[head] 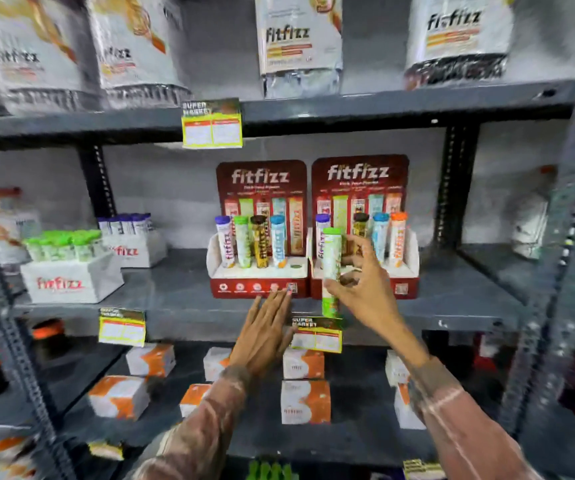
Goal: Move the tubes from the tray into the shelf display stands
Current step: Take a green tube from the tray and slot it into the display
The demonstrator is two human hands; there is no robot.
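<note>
Two red display stands sit side by side on the middle shelf. The left stand holds purple, green, brown and blue capped tubes, and its rightmost hole is bare. The right stand holds purple, brown, blue and orange capped tubes. My right hand grips a green-capped tube upright in front of the right stand, over its second slot. My left hand lies flat with fingers together, its fingertips touching the front of the left stand.
A white tray of green-capped tubes and another with purple-capped tubes stand at the left of the same shelf. White and orange boxes fill the shelf below. Large pouches stand on the shelf above. Dark metal uprights frame the bay.
</note>
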